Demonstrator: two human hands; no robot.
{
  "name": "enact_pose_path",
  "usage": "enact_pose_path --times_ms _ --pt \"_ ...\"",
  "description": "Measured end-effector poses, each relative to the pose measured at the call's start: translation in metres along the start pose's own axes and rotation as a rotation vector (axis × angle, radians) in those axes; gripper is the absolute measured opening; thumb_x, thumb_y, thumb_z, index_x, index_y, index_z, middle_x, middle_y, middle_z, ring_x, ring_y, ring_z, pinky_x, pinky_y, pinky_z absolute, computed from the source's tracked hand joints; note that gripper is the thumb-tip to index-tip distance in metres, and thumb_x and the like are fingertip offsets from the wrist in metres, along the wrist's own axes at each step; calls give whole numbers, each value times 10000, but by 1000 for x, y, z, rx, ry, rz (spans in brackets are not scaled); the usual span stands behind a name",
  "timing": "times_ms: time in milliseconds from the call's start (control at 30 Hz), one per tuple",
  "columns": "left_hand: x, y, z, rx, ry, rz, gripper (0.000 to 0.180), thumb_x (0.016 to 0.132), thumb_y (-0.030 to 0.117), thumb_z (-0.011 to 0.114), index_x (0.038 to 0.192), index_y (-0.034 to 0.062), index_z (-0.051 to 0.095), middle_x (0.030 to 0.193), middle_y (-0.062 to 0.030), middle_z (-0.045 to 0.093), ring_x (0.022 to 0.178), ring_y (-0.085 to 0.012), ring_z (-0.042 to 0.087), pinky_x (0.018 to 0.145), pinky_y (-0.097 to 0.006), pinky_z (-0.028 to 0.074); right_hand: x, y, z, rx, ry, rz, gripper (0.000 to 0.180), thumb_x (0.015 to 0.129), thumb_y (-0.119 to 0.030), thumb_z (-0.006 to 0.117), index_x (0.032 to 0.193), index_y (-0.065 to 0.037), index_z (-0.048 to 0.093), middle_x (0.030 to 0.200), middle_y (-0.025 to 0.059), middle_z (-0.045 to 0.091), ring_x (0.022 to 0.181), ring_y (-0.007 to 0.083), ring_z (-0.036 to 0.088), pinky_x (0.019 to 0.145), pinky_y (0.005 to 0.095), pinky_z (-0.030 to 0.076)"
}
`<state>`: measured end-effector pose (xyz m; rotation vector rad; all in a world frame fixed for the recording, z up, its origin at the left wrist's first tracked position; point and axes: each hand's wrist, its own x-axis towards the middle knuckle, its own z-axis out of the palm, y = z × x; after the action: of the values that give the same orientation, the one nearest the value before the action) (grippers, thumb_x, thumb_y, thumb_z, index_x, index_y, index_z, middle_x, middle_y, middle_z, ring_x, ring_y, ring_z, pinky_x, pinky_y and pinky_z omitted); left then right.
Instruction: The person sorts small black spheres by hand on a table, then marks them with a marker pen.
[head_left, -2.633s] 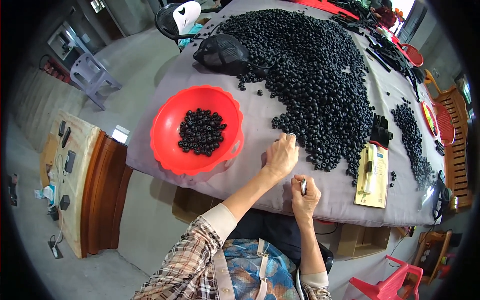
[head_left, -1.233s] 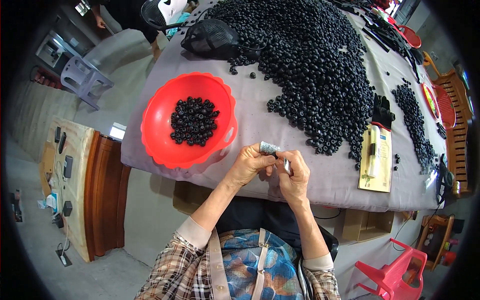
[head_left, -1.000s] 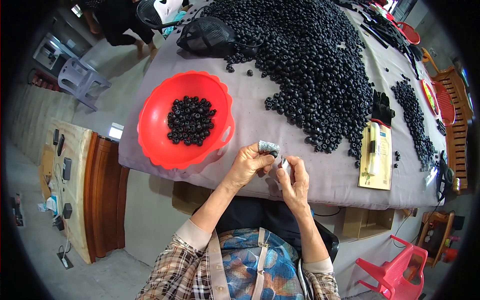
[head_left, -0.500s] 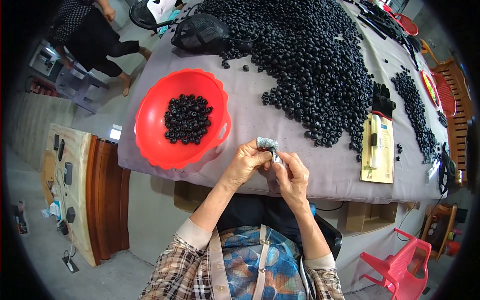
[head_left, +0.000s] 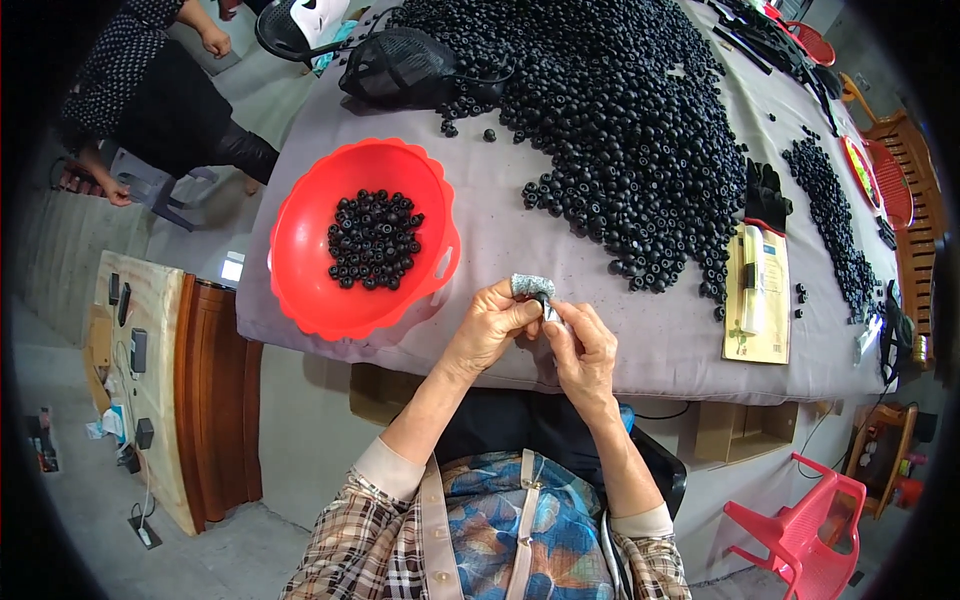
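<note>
1 small, round black piece (head_left: 541, 298) is pinched in the left hand (head_left: 489, 329), above the grey cloth-covered table (head_left: 480, 225); the right hand (head_left: 585, 347) grips a small silvery tool (head_left: 551, 313) just beside it. I see a scalloped red plastic bowl (head_left: 299, 240) off to their left.

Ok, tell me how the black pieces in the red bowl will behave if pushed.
The black pieces would probably roll, their sides looking rounded. They may feel light, as some show hollow openings. The sloping wall of the red bowl would likely send strays back toward the middle.
</note>
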<state>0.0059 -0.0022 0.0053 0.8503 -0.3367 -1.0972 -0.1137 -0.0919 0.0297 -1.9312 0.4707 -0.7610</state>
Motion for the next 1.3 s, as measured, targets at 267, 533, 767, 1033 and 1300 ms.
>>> enact_pose_path --times_ms 267,533,767,1033,1300 --pt "-1 1 -4 -17 -30 -24 187 855 104 603 1023 24 599 788 -9 607 633 -70 525 541 -193 414 2 -1 1 22 -11 21 189 803 -47 629 983 6 607 737 92 563 589 167 549 532 263 436" --pt "-3 0 -6 41 -26 -33 150 856 124 607 982 44 607 753 7 588 594 -51 475 485 -184 348 3 -1 0 51 -41 58 164 802 -57 634 951 9 615 719 85 557 563 152 523 512 260 413" --pt "-4 2 2 94 5 -9 98 879 127 573 925 50 612 628 30 521 531 -35 439 444 -175 334 4 -1 -2 81 -79 92 132 806 -68 631 925 -9 623 687 74 541 551 154 516 498 268 402" --pt "-4 1 0 154 -14 6 104 872 121 581 937 51 620 635 33 526 536 -33 445 447 -170 339 3 4 -2 109 -81 123 134 812 -78 624 926 -7 622 673 80 539 547 153 513 497 272 400" --pt "-4 1 -3 20 -41 6 168 860 136 601 993 33 614 696 0 555 576 -68 453 484 -202 339 5 4 -2 85 -89 133 141 816 -77 611 929 8 611 672 80 536 545 149 494 513 275 398"
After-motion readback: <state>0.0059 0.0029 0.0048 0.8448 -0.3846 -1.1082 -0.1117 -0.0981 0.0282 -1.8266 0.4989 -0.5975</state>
